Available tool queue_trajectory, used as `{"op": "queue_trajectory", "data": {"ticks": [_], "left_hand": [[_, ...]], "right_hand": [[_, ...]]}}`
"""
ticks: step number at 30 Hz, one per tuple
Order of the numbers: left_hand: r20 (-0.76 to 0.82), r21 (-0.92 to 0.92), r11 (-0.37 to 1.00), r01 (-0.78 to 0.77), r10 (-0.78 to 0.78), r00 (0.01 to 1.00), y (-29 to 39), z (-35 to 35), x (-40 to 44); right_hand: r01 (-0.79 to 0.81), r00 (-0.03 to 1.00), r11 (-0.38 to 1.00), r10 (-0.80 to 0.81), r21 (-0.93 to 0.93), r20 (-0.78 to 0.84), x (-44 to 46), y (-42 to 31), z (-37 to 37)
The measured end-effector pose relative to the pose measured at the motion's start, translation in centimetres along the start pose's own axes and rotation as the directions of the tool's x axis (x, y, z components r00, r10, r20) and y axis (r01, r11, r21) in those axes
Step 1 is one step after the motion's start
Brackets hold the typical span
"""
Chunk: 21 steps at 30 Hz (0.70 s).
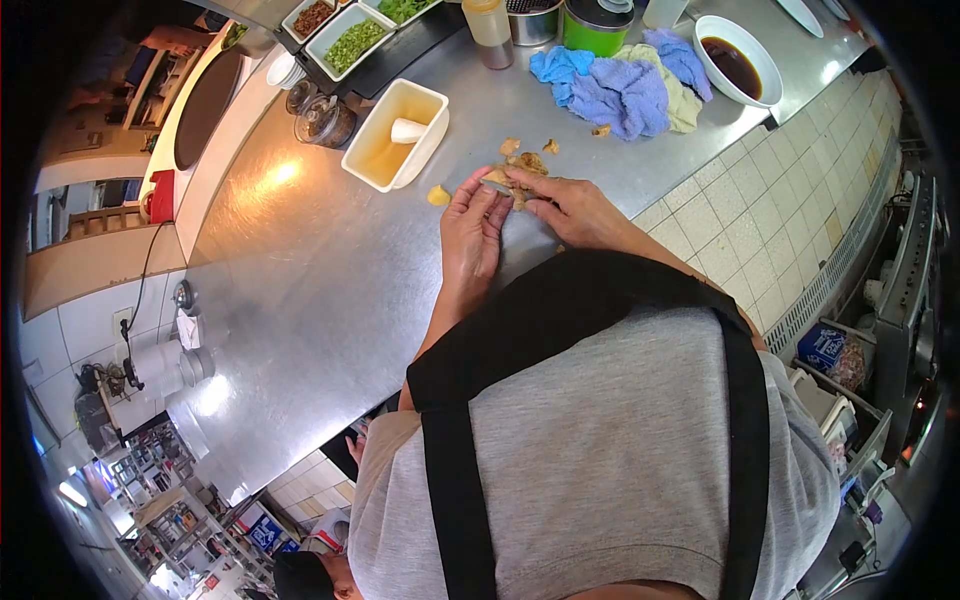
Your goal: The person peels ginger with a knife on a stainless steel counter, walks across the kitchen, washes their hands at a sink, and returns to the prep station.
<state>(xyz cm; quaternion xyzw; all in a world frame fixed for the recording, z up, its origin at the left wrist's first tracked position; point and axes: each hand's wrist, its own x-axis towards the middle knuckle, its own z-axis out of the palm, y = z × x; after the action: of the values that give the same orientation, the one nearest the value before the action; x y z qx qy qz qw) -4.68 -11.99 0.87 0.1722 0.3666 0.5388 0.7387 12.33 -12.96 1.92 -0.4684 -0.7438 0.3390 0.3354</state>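
Note:
My left hand [474,228] is closed, its fingertips pinching a small pale piece of what looks like ginger root [496,176]. Close against that piece lies a small grey metal tool [497,187]; whether it is a spoon or a short blade I cannot tell. My right hand [582,212] is closed around the tool's other end, which the fingers mostly hide. Brown knobbly ginger and peelings [530,162] lie on the steel counter just beyond the hands. A peeled yellow piece [438,195] sits left of my left hand.
A cream tub [432,150] with a white object inside stands beyond my left hand. Blue, purple and yellow cloths [620,95] lie ahead, beside a white bowl of dark liquid [740,62]. Jars [325,122] and trays of chopped greens [352,46] are at the far left. Another person [312,572] is at lower left.

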Motion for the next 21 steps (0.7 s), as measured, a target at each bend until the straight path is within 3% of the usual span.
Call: {"op": "queue_trajectory", "data": {"ticks": [2,8,11,21], "left_hand": [[-0.001,0.006,1.000,-0.005,0.005,1.000,0.0,-0.1,0.0],[0.001,0.053,0.999,0.010,-0.010,1.000,0.0,0.4,-0.1],[0.028,0.054,0.999,-0.004,0.002,1.000,-0.1,0.5,-0.1],[0.082,0.034,0.999,-0.029,0.026,0.996,-0.5,0.4,-0.3]], "right_hand": [[0.008,1.000,1.000,-0.008,-0.004,-0.002,0.0,0.0,0.0],[-0.210,0.974,0.974,0.201,0.082,0.101,0.5,-1.4,-0.9],[-0.117,0.993,0.985,0.117,0.124,0.010,0.5,-0.3,-0.3],[-0.200,0.980,0.953,0.194,0.229,0.050,0.7,-0.8,-0.6]]}}
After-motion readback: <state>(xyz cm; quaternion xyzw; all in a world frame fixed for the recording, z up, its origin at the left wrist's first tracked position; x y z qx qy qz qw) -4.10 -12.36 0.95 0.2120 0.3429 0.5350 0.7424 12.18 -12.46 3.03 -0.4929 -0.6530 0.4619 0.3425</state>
